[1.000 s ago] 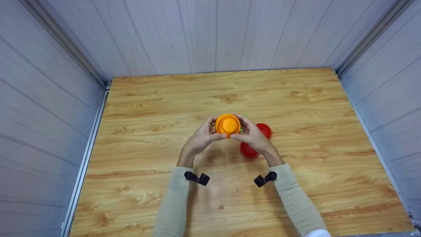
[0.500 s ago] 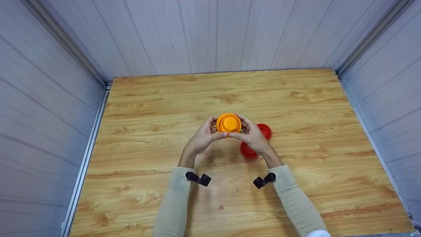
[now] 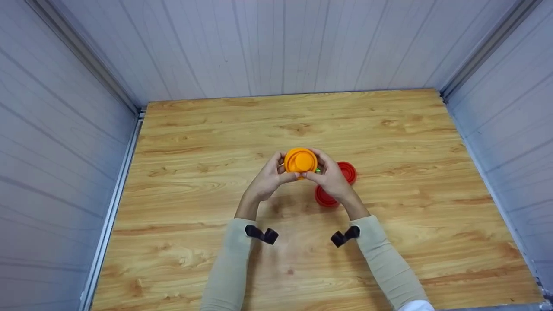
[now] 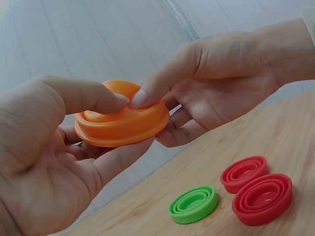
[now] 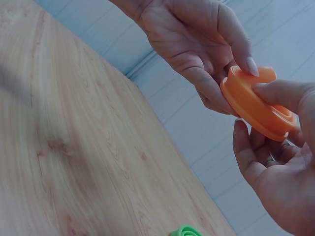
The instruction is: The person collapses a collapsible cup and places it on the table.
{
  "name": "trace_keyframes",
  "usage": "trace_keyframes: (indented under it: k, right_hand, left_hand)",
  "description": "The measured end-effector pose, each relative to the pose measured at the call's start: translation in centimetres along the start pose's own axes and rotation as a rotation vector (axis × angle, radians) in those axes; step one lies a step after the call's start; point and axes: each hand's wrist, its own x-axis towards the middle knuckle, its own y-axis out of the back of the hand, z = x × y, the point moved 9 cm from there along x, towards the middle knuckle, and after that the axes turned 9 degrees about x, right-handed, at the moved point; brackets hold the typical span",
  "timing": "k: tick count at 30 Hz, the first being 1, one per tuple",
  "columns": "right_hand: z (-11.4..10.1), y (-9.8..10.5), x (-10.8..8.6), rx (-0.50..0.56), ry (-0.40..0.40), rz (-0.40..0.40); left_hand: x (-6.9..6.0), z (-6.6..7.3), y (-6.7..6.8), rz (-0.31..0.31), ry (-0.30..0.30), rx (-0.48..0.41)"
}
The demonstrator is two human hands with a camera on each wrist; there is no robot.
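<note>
Both my hands hold an orange collapsible silicone cup (image 3: pixel 302 161) above the table, its round base facing up in the head view. My left hand (image 3: pixel 265 181) grips its left side and my right hand (image 3: pixel 333 179) its right. In the left wrist view, the two thumbs press side by side on the near part of the orange cup (image 4: pixel 120 129), with fingers curled beneath. The right wrist view shows the orange cup (image 5: pixel 253 108) bent inward under the thumbs. Some fingers are hidden behind it.
Two red collapsed cups (image 4: pixel 262 199) lie on the wooden table (image 3: pixel 194 242) near my right wrist. A green collapsed cup (image 4: pixel 193 204) lies beside them, mostly covered by my right hand in the head view. Panel walls (image 3: pixel 268 47) stand behind and at both sides.
My thumbs have shifted slightly up and inward over the orange cup's near side, and its base looks a little more off-centre. Both forearms have drawn slightly closer together. The cups on the table stay put.
</note>
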Motion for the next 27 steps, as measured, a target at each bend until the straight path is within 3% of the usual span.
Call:
trace_keyframes:
  k: [8, 17, 27]
  right_hand:
    - [-0.17, 0.01, -0.08, -0.018, 0.001, -0.036]
    - [-0.33, -0.07, -0.19, 0.025, -0.015, -0.050]
    - [-0.60, -0.19, -0.25, 0.058, -0.025, -0.031]
  left_hand:
    - [0.17, -0.21, 0.07, -0.021, 0.008, -0.020]
    - [-0.23, -0.04, 0.12, -0.065, -0.010, -0.156]
    - [0.13, -0.14, 0.30, 0.014, -0.018, -0.068]
